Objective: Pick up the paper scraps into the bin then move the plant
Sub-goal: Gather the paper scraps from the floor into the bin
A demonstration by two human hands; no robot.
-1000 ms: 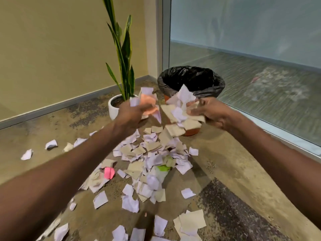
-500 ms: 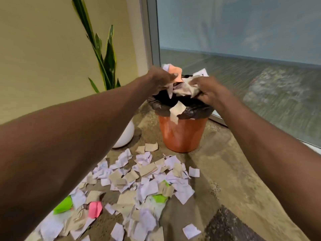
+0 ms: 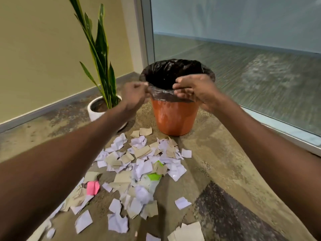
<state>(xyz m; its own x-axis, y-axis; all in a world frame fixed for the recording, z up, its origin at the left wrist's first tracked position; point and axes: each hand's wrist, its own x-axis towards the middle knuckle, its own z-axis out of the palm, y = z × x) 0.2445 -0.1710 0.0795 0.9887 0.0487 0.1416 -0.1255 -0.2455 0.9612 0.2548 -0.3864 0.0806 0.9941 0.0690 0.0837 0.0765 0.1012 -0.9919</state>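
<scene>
An orange bin (image 3: pixel 175 119) with a black liner stands on the floor ahead of me. My left hand (image 3: pixel 135 96) is curled shut at the bin's left rim, with no paper showing in it. Over the near rim, my right hand (image 3: pixel 196 89) hangs with loosely bent fingers and holds nothing. A pile of white, tan, pink and green paper scraps (image 3: pixel 144 164) covers the floor in front of the bin. To the left of the bin is a tall green plant (image 3: pixel 100 49) in a white pot (image 3: pixel 94 115), partly behind my left forearm.
A glass wall (image 3: pixel 243 49) with a metal frame runs along the right, close behind the bin. A beige wall with a grey baseboard (image 3: pixel 43 108) closes the left side. More scraps (image 3: pixel 187 232) lie near my feet.
Both hands carried a bundle of scraps up over the bin. The scraps have left my hands, which now sit lower at the bin's near rim.
</scene>
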